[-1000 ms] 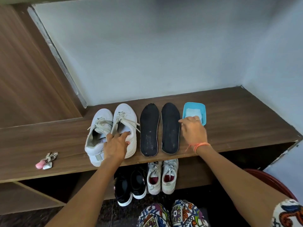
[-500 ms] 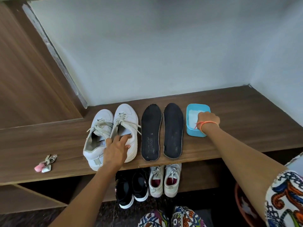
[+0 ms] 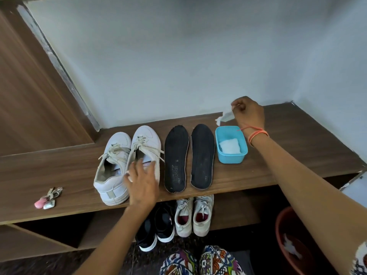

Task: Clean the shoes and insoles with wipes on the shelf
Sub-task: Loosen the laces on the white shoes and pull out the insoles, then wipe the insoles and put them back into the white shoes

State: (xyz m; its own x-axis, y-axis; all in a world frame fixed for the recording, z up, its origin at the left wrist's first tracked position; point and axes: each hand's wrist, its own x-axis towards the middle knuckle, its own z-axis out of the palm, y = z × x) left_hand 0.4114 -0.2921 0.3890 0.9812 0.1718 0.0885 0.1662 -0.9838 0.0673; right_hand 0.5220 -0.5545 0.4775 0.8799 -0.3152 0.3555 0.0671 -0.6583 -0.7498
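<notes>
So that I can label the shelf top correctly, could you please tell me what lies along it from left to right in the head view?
Keys → first white shoe → second white shoe → first black insole → second black insole → blue tub of wipes.

Soft daylight; edges warped, perhaps blurred.

Open shelf (image 3: 297, 149) right of blue tub (image 3: 230, 159), keys (image 3: 48, 198) far left, shoes (image 3: 117, 147), insoles (image 3: 176, 153) crowding centre

Orange wrist thread (image 3: 256, 133), colourful patterned clothing (image 3: 216, 262)
</notes>
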